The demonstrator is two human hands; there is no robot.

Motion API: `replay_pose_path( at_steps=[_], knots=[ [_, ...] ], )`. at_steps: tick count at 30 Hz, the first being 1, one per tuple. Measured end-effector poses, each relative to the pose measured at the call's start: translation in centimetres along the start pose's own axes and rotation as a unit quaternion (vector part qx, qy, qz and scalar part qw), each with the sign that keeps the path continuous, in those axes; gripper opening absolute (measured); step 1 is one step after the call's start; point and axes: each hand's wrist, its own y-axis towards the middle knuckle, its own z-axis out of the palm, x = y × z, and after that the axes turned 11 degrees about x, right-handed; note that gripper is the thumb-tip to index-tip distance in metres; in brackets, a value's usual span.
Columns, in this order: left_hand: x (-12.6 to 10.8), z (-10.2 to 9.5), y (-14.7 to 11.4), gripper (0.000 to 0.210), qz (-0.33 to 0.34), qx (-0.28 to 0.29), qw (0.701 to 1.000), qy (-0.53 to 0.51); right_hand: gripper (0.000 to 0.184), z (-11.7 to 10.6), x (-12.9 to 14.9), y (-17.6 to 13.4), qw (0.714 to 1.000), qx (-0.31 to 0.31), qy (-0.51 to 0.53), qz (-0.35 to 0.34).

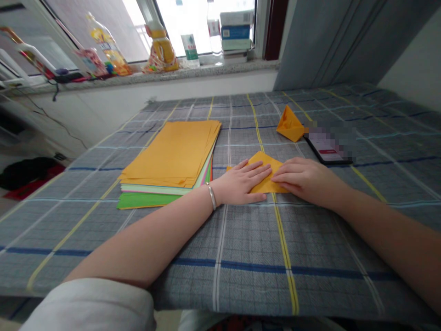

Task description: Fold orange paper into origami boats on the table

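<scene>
An orange sheet of folded paper [264, 160] lies on the checked cloth, partly covered by both hands. My left hand [245, 181] rests flat on its left part, fingers stretched out and a silver bangle on the wrist. At the paper's right side is my right hand [299, 177], its fingers held together and pressed on the edge; whether they pinch the paper or only press it is hard to see. Beyond them stands a folded orange paper shape [290, 125]. A stack of coloured paper [172, 151], orange on top with green and white below, lies to the left.
A phone [325, 147] lies at the right, by the folded shape. The checked tablecloth [248, 239] covers the whole table. Along the windowsill [138, 79] stand bottles, a green-and-white tube [190, 47] and stacked boxes [236, 32]. A grey curtain [330, 41] hangs at the back right.
</scene>
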Motion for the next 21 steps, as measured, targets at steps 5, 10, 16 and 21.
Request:
replay_pose_path(
  at_steps=[5,10,16,21],
  knots=[
    [0.1,0.1,0.0,0.082,0.009,-0.009,1.000,-0.012,0.030,1.1,0.1,0.5,0.999,0.023,-0.046,-0.004],
    [0.3,0.4,-0.2,0.078,0.016,-0.041,0.999,-0.011,0.033,0.5,0.1,0.4,0.995,0.068,-0.077,0.000],
    [0.5,0.7,-0.3,0.069,0.027,-0.055,0.998,0.011,0.040,0.3,0.1,0.1,0.989,0.099,-0.112,0.005],
    [0.5,0.5,-0.3,0.069,0.033,-0.039,0.999,0.019,0.037,0.1,-0.1,0.1,0.986,0.127,-0.110,0.011]
  ],
)
